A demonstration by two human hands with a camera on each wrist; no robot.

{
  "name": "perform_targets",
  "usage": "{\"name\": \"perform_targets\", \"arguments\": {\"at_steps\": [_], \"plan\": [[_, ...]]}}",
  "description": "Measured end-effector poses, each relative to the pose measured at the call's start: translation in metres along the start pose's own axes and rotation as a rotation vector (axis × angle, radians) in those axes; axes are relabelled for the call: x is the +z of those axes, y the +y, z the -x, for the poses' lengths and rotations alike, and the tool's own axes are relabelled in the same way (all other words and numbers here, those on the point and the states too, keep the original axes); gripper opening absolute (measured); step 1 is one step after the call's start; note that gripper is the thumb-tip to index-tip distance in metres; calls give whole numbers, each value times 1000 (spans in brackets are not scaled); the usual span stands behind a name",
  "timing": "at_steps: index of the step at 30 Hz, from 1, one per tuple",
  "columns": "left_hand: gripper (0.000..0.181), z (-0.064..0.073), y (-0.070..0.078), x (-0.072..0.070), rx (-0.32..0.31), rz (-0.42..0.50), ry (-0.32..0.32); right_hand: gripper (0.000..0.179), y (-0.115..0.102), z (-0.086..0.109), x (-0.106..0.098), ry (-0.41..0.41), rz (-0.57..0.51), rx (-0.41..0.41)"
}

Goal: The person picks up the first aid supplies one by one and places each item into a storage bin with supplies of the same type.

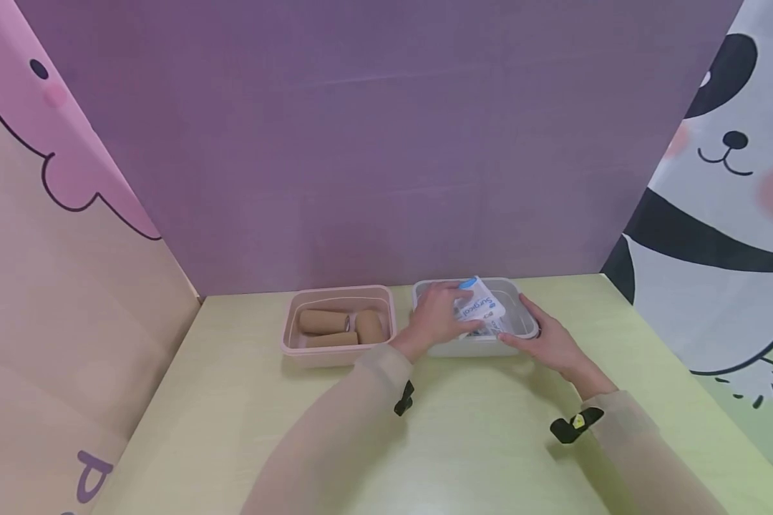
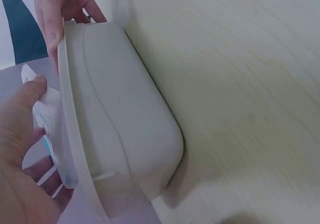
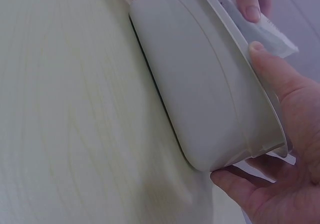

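My left hand (image 1: 435,319) pinches a white and blue packet (image 1: 480,303) printed "Surgical", tilted over the pale grey plastic bin (image 1: 467,349). The left wrist view shows the thumb on one face of the packet (image 2: 50,116) and the fingers behind it. My right hand (image 1: 552,345) grips the bin at its right end. In the right wrist view the thumb lies along the rim while the fingers reach around the end wall (image 3: 215,156). Other clear-looking packaging (image 1: 489,327) lies inside the bin, partly hidden by the held packet.
Left of the grey bin stands a pink bin (image 1: 328,356) with several brown rolls (image 1: 323,321) in it. Both bins sit near the back of the pale wooden table (image 1: 477,443), close to a purple panel (image 1: 386,143). Printed cartoon panels flank the table.
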State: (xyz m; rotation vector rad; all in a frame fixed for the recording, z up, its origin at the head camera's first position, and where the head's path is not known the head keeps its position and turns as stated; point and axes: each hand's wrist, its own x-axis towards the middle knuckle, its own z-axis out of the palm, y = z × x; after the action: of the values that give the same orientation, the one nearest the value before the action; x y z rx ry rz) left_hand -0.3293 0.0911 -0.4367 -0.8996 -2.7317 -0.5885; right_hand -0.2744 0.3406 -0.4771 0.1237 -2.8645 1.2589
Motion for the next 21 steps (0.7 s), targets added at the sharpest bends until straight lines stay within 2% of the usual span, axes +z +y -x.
{"name": "perform_targets", "arguments": {"at_steps": [7, 14, 21], "plan": [[62, -7, 7, 9, -77, 42, 9, 109, -2, 1, 0, 6, 0, -10], [63, -11, 9, 11, -199, 93, 0, 110, -2, 2, 1, 4, -8, -2], [64, -10, 7, 10, -234, 91, -43, 110, -2, 3, 1, 2, -13, 9]]}}
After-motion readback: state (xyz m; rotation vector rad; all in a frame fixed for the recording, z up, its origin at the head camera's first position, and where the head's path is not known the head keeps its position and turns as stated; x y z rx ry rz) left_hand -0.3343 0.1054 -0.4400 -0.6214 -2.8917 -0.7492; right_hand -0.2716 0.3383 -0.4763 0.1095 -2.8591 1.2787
